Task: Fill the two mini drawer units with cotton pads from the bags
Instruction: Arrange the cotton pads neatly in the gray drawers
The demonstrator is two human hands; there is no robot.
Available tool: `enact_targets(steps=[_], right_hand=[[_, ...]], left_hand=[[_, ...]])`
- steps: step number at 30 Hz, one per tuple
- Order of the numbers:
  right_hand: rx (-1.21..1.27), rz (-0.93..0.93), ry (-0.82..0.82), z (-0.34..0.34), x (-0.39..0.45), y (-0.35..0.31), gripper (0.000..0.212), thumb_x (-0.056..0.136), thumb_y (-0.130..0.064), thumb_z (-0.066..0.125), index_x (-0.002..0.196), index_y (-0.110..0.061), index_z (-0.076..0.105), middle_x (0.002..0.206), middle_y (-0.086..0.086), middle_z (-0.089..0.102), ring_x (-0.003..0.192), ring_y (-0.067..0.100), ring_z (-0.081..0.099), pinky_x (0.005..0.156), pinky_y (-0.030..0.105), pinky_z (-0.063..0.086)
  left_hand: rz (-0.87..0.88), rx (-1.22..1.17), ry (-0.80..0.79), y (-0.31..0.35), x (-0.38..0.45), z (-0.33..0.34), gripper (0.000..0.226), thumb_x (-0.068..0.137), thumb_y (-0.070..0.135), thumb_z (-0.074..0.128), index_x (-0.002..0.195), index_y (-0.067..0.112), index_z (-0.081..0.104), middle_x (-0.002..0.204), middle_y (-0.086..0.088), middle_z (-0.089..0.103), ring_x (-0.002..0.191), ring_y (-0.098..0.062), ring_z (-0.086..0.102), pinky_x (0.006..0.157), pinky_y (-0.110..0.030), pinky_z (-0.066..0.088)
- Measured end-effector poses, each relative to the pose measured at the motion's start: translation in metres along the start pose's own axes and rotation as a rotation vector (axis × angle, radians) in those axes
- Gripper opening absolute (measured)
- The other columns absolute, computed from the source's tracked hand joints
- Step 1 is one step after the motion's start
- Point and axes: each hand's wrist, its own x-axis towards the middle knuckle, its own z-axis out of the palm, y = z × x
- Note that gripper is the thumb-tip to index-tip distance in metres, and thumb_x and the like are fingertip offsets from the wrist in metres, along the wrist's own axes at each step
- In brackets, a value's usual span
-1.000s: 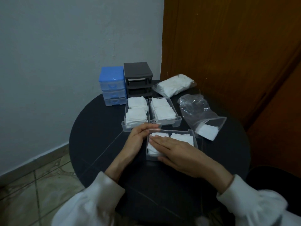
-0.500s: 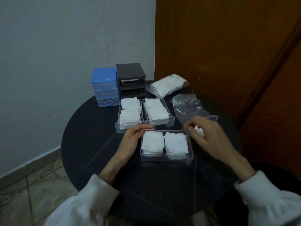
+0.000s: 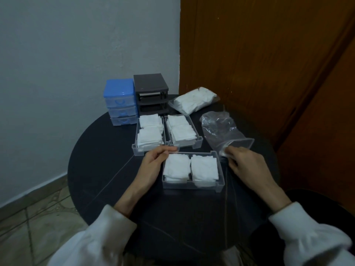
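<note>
Centre frame: near drawer (image 3: 192,186) on round worktop (image 3: 99,150), holding two cotton pad stacks (image 3: 191,167). Left hand (image 3: 153,164) grip pinches its upper-left corner. Right hand (image 3: 244,162) grip pinches near-empty bag (image 3: 221,129). Full bag (image 3: 194,100) beside dark unit (image 3: 151,93), blue unit (image 3: 120,101).

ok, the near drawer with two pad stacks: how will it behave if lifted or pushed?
The near drawer looks like rigid clear plastic, so it probably stays stiff. Loaded only with cotton pads, it is likely light and slides easily on the smooth table. The pads sit loose near the rim, so tilting may spill them.
</note>
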Motion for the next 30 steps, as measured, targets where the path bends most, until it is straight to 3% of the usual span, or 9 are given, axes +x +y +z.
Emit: enact_targets(steps=[3,7,12,17,19,21,23,26,30], right_hand=[[0.053,0.007,0.051,-0.003,-0.002,-0.003,0.02,0.09,-0.018,0.057,0.11,-0.018,0.058,0.104,0.001,0.064,0.089,0.011,0.06,0.078,0.018,0.038],[0.093,-0.042,0.198,-0.017,-0.004,-0.008,0.013,0.082,-0.013,0.066,0.095,-0.015,0.063,0.087,0.002,0.066,0.072,0.006,0.054,0.066,0.015,0.036],[0.578,0.009,0.284,-0.037,0.002,-0.026,0.019,0.085,-0.011,0.062,0.1,-0.021,0.055,0.095,-0.014,0.055,0.08,-0.001,0.055,0.064,0.009,0.043],[1.152,0.222,0.076,-0.035,0.016,-0.058,0.026,0.085,-0.004,0.06,0.101,-0.023,0.051,0.092,-0.007,0.055,0.074,-0.004,0.06,0.061,0.014,0.051],[1.278,0.28,-0.021,-0.028,0.02,-0.066,0.025,0.086,-0.003,0.059,0.1,-0.023,0.054,0.091,-0.003,0.056,0.081,0.005,0.06,0.07,0.022,0.054],[1.349,0.297,-0.086,-0.023,0.022,-0.07,0.024,0.087,-0.003,0.059,0.102,-0.022,0.058,0.096,0.002,0.058,0.091,0.016,0.06,0.081,0.033,0.053],[1.385,0.294,-0.112,-0.02,0.023,-0.072,0.022,0.088,-0.006,0.057,0.103,-0.021,0.06,0.104,0.004,0.059,0.097,0.019,0.06,0.084,0.033,0.054],[1.395,0.29,-0.081,-0.018,0.023,-0.072,0.017,0.089,-0.008,0.057,0.099,-0.021,0.061,0.106,0.002,0.06,0.097,0.016,0.061,0.08,0.028,0.054],[1.445,0.26,0.001,-0.015,0.025,-0.072,0.017,0.088,-0.003,0.058,0.099,-0.016,0.056,0.095,0.001,0.06,0.082,0.009,0.062,0.068,0.019,0.053]], left_hand=[[-0.007,-0.018,-0.021,0.001,-0.002,0.0,0.021,0.092,0.002,0.05,0.106,0.002,0.066,0.102,-0.003,0.068,0.089,-0.002,0.062,0.082,-0.013,0.047],[0.011,0.035,-0.03,-0.001,-0.003,-0.001,0.024,0.089,-0.006,0.052,0.108,0.002,0.064,0.107,-0.004,0.067,0.089,-0.003,0.063,0.081,-0.014,0.049],[0.015,0.041,-0.028,-0.001,-0.003,-0.001,0.025,0.09,-0.006,0.05,0.108,0.003,0.064,0.107,-0.004,0.067,0.091,-0.002,0.063,0.08,-0.012,0.048],[0.0,0.034,-0.014,-0.001,-0.001,-0.001,0.024,0.092,-0.001,0.048,0.105,0.005,0.067,0.107,-0.005,0.068,0.096,-0.006,0.062,0.084,-0.014,0.046],[0.026,0.029,0.008,0.001,-0.001,-0.001,0.024,0.093,0.001,0.049,0.101,0.012,0.068,0.104,-0.002,0.069,0.1,-0.011,0.061,0.088,-0.02,0.046],[0.125,0.048,0.064,0.005,-0.003,-0.002,0.021,0.091,0.004,0.051,0.098,0.016,0.068,0.101,0.001,0.069,0.1,-0.01,0.061,0.088,-0.02,0.045],[0.21,0.057,0.101,0.011,-0.006,-0.002,0.019,0.088,0.012,0.052,0.098,0.014,0.068,0.1,-0.001,0.069,0.099,-0.014,0.063,0.086,-0.022,0.048],[0.225,0.019,0.078,0.019,-0.011,0.001,0.018,0.086,0.017,0.055,0.097,0.008,0.068,0.094,-0.009,0.069,0.093,-0.021,0.063,0.084,-0.032,0.049],[0.136,-0.151,0.015,0.027,-0.015,0.011,0.013,0.08,0.013,0.069,0.088,0.005,0.065,0.079,0.001,0.067,0.08,-0.013,0.062,0.076,-0.024,0.05]])
